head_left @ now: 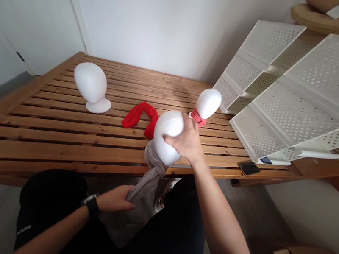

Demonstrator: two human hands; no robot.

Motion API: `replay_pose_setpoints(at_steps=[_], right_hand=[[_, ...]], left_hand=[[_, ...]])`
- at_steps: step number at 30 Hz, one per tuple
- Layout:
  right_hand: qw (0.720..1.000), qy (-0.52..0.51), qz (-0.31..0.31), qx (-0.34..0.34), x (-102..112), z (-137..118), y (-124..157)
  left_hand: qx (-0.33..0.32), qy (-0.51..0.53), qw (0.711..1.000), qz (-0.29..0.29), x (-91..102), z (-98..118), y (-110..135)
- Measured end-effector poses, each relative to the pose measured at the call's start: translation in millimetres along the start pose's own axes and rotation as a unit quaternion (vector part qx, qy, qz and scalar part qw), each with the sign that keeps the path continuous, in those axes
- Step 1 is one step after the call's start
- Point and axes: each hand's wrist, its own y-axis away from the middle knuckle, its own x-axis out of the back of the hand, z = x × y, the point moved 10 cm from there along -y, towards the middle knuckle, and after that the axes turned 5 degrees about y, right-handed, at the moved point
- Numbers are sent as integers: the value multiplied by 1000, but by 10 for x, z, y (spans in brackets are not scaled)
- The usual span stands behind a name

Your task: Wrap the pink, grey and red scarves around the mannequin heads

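A white foam mannequin head point(167, 141) stands at the near edge of the slatted wooden table, with a grey scarf point(145, 196) wrapped around its neck and hanging down over the edge. My right hand point(187, 138) grips the side of this head, thumb on its front and fingers over its far side. Below the table edge my left hand point(117, 199) is closed on the hanging part of the grey scarf. Behind the held head lies a loose red scarf point(141, 116), bent in an arch. No gripped thing besides the head and grey scarf shows.
Another foam head point(91, 84) stands bare at the left. A third head point(209, 103) at the back right wears a coral-red scarf point(198, 118). White perforated racks point(322, 95) fill the right side of the wooden table point(41, 141). A dark phone-like object point(249, 168) lies near them.
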Motion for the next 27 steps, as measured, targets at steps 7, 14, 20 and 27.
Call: replay_pose_setpoints(at_steps=[7, 14, 20, 27], right_hand=[[994, 79, 77, 12, 734, 991, -411], [989, 114, 93, -25, 877, 2201, -1202], [985, 152, 35, -80, 668, 2757, -1478], [988, 134, -13, -81, 456, 2887, -1465]], left_hand=[[5, -240, 971, 20, 1271, 768, -853], [-80, -381, 912, 128, 2070, 2329, -2713], [-136, -437, 853, 250, 2191, 2931, -4072], [-107, -482, 831, 254, 2111, 2484, -4454]])
